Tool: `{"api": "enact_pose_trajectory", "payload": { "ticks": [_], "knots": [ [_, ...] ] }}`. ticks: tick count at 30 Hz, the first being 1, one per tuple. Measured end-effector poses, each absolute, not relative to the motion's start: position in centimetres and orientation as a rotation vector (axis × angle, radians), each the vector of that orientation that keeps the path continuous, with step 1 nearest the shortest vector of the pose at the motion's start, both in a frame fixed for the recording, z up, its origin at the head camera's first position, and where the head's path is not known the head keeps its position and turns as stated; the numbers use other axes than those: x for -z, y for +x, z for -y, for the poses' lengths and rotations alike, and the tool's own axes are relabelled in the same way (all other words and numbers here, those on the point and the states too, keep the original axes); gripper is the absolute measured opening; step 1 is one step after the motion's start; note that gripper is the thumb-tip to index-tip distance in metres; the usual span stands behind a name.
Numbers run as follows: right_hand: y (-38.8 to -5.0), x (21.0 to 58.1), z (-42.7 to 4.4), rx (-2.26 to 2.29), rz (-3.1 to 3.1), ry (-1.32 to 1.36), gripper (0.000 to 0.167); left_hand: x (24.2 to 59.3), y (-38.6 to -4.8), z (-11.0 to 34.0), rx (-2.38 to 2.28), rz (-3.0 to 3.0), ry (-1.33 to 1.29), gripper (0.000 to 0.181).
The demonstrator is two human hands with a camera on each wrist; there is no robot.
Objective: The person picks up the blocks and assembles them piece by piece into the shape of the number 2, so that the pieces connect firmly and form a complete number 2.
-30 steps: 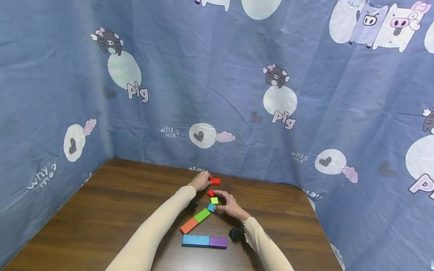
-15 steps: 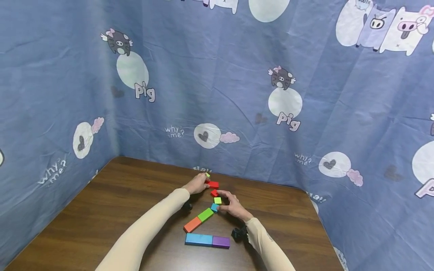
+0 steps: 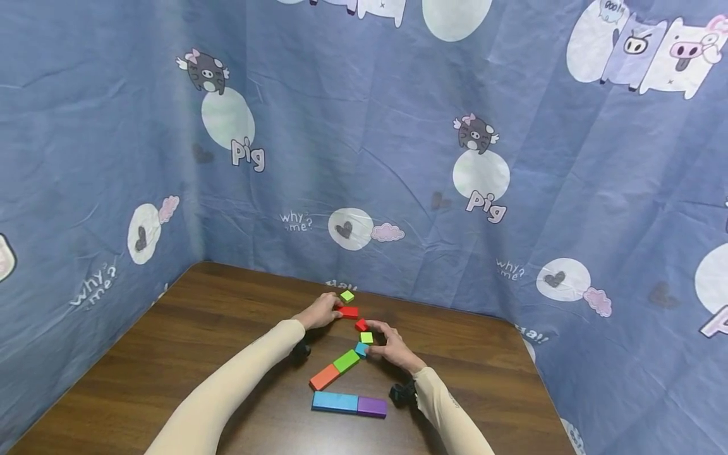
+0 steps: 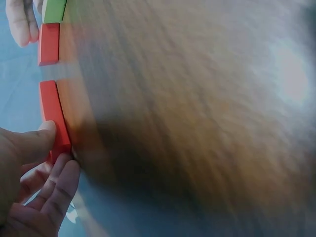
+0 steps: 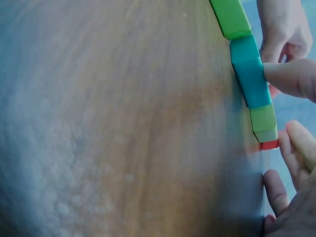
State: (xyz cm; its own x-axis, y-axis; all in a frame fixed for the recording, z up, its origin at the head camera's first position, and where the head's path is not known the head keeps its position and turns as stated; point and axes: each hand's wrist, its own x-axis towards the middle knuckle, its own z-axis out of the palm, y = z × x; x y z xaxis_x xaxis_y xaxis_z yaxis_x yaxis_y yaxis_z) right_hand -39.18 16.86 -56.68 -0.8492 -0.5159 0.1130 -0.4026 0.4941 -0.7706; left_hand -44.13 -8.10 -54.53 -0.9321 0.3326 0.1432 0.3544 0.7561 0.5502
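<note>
My left hand point(image 3: 321, 310) pinches the left end of a red rectangular block point(image 3: 349, 312) near the back of the table; in the left wrist view the thumb lies on its face and the fingertips are at its end. A gap separates it from a small red cube point(image 3: 361, 325). My right hand point(image 3: 394, 347) is beside a row of small blocks: the thumb touches a blue cube point(image 3: 361, 349), and the index fingertip is at the red cube. Between those two sits a lime-green cube point(image 3: 366, 337). A green block point(image 3: 346, 361) meets the blue one, followed by an orange block point(image 3: 325, 377).
Another lime cube point(image 3: 347, 296) stands behind the red block, close to the table's back edge. Nearer me, a long blue block point(image 3: 335, 402) and a purple block point(image 3: 372, 407) lie end to end. A patterned blue curtain point(image 3: 352, 158) borders the wooden table point(image 3: 227, 328).
My left hand has drawn the red rectangular block leftward and slightly nearer, uncovering the lime cube behind it. My right hand stays beside the row. The head view has shifted a little.
</note>
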Motion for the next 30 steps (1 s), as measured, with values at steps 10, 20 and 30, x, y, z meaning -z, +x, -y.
{"api": "enact_pose_trajectory", "payload": {
  "ticks": [10,20,30],
  "knots": [
    [-38.9,56.7,-16.8,1.291,-2.592,-0.774,0.065,55.2,-43.4,9.4,1.004,2.887,-0.536,0.024],
    [-39.0,57.0,-16.9,1.292,-2.588,-0.803,0.064,55.8,-42.5,10.2,1.089,2.819,-0.498,0.023],
    [-39.1,56.9,-16.8,1.308,-2.579,-0.793,0.064,56.5,-42.2,10.4,1.131,2.763,-0.545,0.022]
  ]
}}
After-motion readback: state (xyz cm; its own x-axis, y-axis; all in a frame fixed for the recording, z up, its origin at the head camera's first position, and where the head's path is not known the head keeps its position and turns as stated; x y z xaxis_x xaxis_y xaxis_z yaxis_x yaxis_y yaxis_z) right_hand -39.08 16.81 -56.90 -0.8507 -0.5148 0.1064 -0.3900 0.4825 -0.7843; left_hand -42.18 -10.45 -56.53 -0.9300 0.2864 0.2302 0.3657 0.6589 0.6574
